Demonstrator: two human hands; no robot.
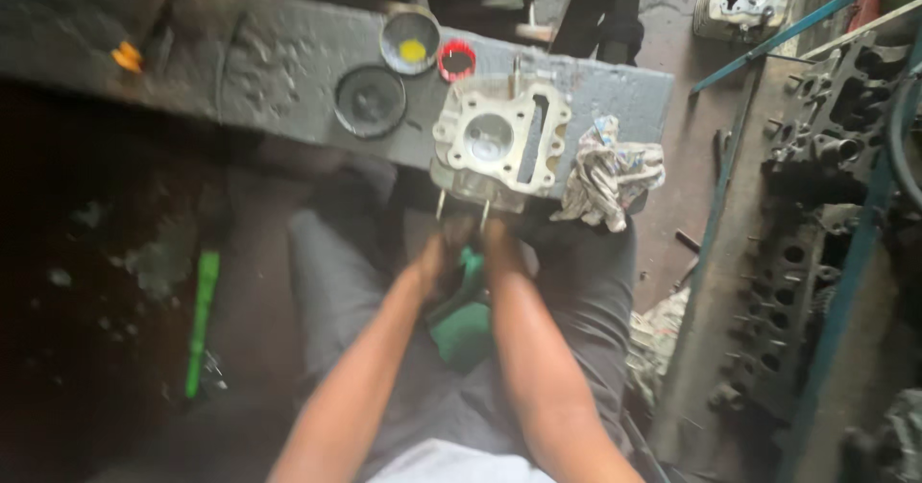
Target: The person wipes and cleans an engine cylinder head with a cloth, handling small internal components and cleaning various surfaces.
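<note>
Metal cylinder head on bench edge, both hands beneath (fingers' grip blurred, unclear).

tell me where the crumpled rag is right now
In the head view the crumpled rag lies at the right end of the grey bench, right beside the metal engine part and hanging partly over the bench's near edge.

Grey metal cylinder head overhangs bench edge.

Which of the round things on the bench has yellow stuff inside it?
The metal tin at the back, left of the red ring. A yellow blob sits in its middle. The dark round lid nearer the person shows none, and the red ring is open through its middle.
</note>
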